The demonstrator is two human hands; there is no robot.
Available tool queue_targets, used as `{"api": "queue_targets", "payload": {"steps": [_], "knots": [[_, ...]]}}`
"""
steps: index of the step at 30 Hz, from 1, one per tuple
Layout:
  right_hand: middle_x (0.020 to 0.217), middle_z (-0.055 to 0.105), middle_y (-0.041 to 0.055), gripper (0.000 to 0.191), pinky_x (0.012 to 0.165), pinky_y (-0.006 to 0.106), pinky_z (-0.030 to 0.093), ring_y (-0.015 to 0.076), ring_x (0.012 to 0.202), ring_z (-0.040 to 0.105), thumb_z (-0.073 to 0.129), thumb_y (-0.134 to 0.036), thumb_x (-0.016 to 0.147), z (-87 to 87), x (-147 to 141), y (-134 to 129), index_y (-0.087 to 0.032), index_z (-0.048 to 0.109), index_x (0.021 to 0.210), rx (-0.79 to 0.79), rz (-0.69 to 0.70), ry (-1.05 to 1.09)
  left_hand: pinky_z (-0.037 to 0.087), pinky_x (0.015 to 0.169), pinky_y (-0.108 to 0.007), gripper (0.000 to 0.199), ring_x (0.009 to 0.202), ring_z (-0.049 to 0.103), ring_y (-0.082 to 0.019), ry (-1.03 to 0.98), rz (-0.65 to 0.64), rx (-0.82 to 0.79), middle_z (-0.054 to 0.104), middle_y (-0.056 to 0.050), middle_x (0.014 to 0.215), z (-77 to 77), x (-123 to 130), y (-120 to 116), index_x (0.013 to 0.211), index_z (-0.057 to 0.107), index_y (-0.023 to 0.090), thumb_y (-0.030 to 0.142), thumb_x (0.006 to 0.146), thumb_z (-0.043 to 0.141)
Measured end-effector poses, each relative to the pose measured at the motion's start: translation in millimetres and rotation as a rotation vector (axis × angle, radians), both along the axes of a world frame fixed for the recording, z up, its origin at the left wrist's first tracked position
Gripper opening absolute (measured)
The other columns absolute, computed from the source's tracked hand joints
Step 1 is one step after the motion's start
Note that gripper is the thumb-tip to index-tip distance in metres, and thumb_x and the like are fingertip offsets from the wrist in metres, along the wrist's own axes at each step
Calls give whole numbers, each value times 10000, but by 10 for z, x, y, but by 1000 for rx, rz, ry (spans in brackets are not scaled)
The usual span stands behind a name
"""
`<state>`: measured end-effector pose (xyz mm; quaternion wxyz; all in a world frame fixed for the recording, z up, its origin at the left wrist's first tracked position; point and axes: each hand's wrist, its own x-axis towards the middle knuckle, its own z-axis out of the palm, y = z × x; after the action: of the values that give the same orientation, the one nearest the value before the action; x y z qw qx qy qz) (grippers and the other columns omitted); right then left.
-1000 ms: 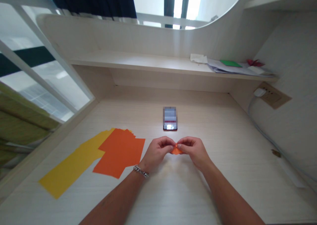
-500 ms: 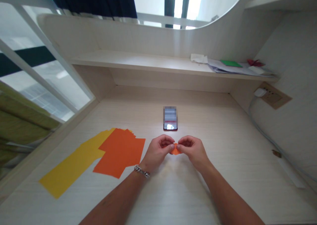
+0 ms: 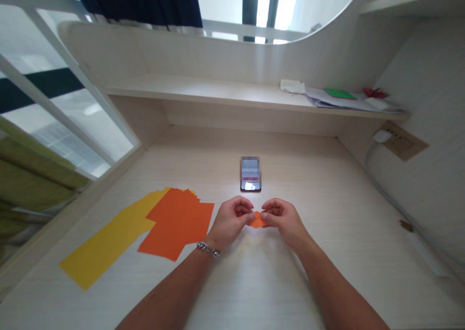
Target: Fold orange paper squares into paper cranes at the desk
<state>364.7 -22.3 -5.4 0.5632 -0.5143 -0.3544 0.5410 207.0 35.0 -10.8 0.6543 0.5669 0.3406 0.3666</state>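
A small folded piece of orange paper [image 3: 257, 220] is held between both hands over the pale desk [image 3: 298, 175]. My left hand [image 3: 232, 218], with a chain bracelet at the wrist, pinches its left side between thumb and fingers. On its right side, my right hand [image 3: 283, 218] has the same kind of pinch. A phone [image 3: 250, 174] with a lit, blurred screen lies just beyond the hands. Orange sheets [image 3: 178, 223] are spread to the left of my left hand, partly over a fanned row of yellow sheets [image 3: 105, 245].
Above the desk's back runs a shelf [image 3: 203, 88] bearing papers [image 3: 327, 99], a green piece [image 3: 339, 93] and a red folded item [image 3: 375, 93]. A plug with a cable [image 3: 388, 194] is at the right wall. Railings stand at the left.
The fingers of both hands have shifted slightly on the orange piece, and the gap between the hands is a little wider. More of the piece shows.
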Motion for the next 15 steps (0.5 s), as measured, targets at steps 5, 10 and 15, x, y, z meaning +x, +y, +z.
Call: {"api": "queue_targets", "payload": {"steps": [5, 10, 15], "knots": [[648, 666, 6, 316, 582, 304, 542, 164, 601, 645, 766, -305, 611, -43, 15, 0, -167, 633, 862, 40, 37, -47, 494, 591, -235, 194, 640, 612, -126, 4, -7, 2, 643, -24, 705, -29, 4, -1, 788, 599, 131, 178, 653, 731], [668, 676, 13, 291, 584, 278, 513, 168, 617, 648, 759, -274, 622, -115, 4, 27, -172, 628, 861, 75, 38, -163, 507, 632, -254, 152, 688, 633, -142, 28, -11, 34, 655, -35, 743, -34, 8, -12, 813, 611, 133, 165, 686, 688], [655, 669, -2, 302, 585, 266, 488, 156, 601, 633, 763, -245, 611, -103, 29, 29, -181, 613, 865, 99, 66, -91, 499, 604, -242, 144, 633, 616, -125, 41, -77, 9, 642, -19, 682, 4, -20, 9, 825, 612, 127, 128, 689, 661]]}}
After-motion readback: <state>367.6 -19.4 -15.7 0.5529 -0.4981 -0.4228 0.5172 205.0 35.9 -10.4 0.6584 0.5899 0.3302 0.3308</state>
